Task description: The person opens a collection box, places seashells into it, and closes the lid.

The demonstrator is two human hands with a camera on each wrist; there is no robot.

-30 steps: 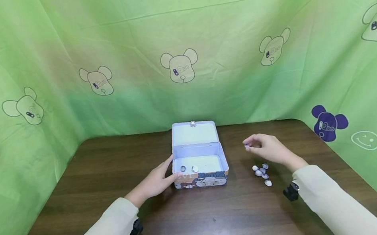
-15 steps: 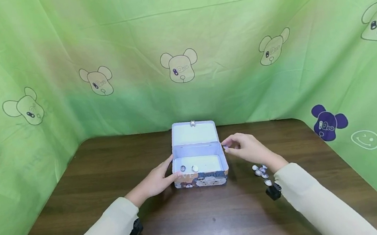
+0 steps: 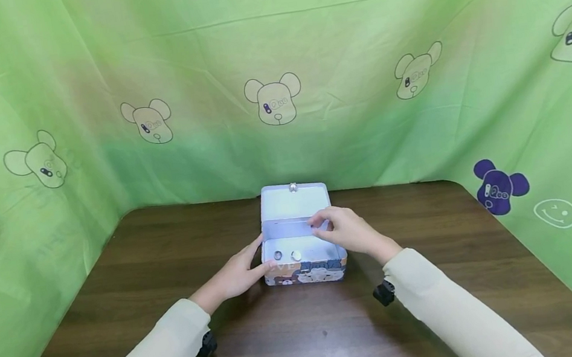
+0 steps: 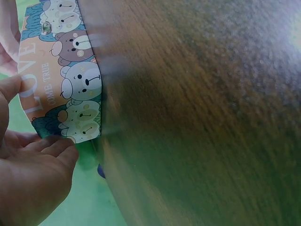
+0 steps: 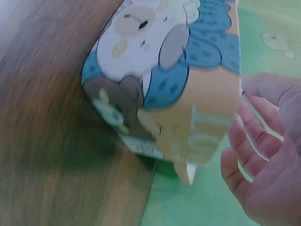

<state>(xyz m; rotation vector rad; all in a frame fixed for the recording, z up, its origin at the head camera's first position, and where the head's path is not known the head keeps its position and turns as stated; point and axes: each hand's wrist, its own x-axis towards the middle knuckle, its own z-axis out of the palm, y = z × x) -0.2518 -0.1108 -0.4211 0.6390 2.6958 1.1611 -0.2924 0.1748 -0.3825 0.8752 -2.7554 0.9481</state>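
Observation:
An open tin box (image 3: 305, 274) with cartoon bears on its front stands on the table, its hinged lid (image 3: 293, 202) tipped back. My left hand (image 3: 236, 276) grips the box's left front corner, thumb at the front rim and fingers along the side. Over the right half of the box, my right hand (image 3: 347, 229) pinches a small shell (image 5: 242, 92) between thumb and forefinger, mostly hidden by the fingers. Inside, near the front wall, lie a dark-rimmed shell (image 3: 278, 255) and a whitish shell (image 3: 295, 256). The loose shells on the table are hidden behind my right forearm.
The brown wooden table (image 3: 309, 340) extends around the box. A green cloth (image 3: 346, 139) printed with bear heads hangs at the back and along both sides. A metal clasp (image 3: 293, 187) sits on the lid's top edge.
My right hand has moved left from above the table, past the box's right wall, to over the box with the shell. My left hand and the box have stayed in place.

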